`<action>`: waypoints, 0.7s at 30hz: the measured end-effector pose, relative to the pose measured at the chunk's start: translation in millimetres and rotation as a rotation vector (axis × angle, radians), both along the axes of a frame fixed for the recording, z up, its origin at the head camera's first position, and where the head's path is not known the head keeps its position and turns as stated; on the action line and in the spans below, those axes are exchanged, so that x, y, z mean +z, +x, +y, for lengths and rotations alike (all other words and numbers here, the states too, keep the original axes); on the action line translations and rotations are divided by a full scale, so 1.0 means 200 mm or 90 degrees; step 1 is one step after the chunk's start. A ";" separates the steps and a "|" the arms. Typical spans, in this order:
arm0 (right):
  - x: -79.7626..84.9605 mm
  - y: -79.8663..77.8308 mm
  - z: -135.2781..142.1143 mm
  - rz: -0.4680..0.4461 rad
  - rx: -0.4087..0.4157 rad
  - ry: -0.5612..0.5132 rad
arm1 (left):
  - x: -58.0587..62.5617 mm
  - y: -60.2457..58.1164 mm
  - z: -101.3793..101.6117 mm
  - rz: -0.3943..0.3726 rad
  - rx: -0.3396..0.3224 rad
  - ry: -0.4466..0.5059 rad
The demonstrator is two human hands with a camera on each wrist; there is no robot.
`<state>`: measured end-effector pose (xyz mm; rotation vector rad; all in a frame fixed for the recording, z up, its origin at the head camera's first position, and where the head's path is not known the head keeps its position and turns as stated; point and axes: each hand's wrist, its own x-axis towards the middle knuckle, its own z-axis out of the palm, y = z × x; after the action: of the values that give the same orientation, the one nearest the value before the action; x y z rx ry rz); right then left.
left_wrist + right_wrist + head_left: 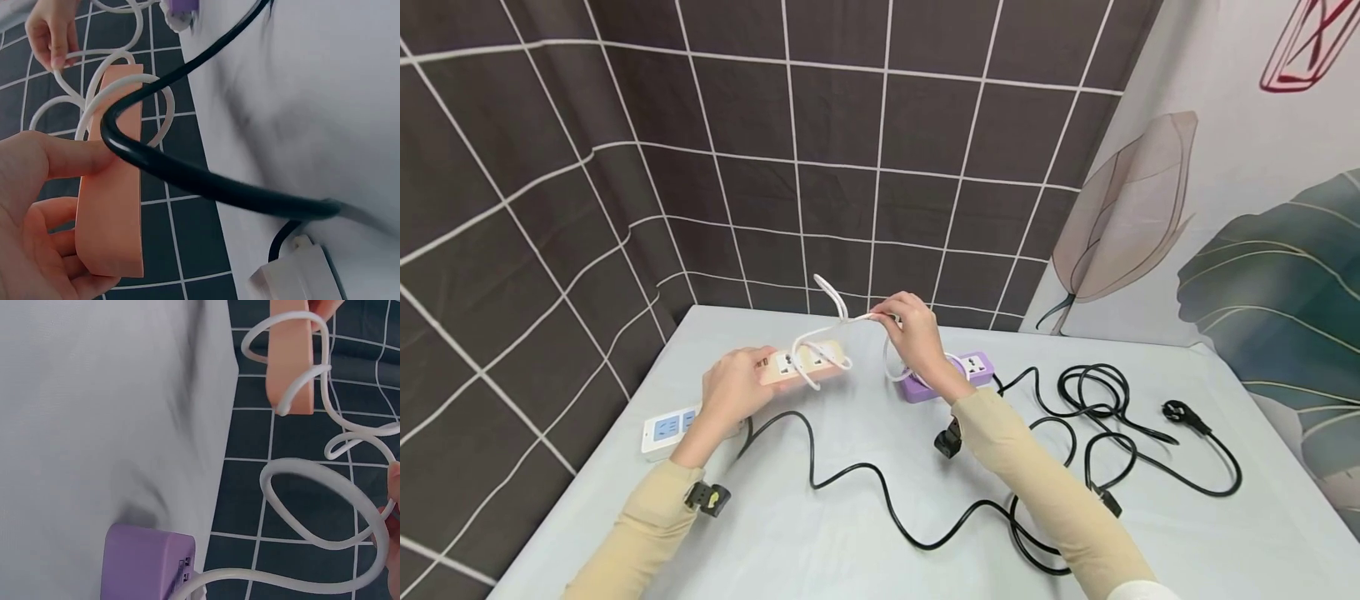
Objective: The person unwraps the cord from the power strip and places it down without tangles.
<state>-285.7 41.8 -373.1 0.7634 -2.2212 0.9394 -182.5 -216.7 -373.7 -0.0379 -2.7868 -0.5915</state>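
My left hand [728, 393] grips one end of a peach-coloured power strip [112, 212], its thumb along one side and fingers curled round the other. The strip is raised above the table, with its sockets showing in the head view. Loops of white cord [294, 465] hang around its far end. The right hand [916, 333] pinches this cord between thumb and fingertips, to the right of the strip. Below the right forearm, a purple power strip [917, 390] lies on the table, and in the right wrist view the white cord runs to it.
Partly behind the left wrist lies a white power strip with blue sockets [667, 427]. A black cord [872, 468] winds across the table [820, 550] to tangled coils at the right. A black plug [1182, 413] lies there. Dark gridded cloth [842, 200] hangs behind.
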 end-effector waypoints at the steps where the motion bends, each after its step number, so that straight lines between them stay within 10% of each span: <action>1: 0.00 0.00 0.00 0.002 0.000 -0.002 | 0.00 0.00 -0.01 0.000 0.002 -0.003; 21: -0.02 0.05 0.11 0.062 0.072 0.014 | -0.03 -0.04 -0.11 0.015 0.113 0.030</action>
<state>-275.9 63.3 -377.2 0.9327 -2.1255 0.9129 -191.1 -238.3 -380.4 0.2092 -2.7154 -0.6065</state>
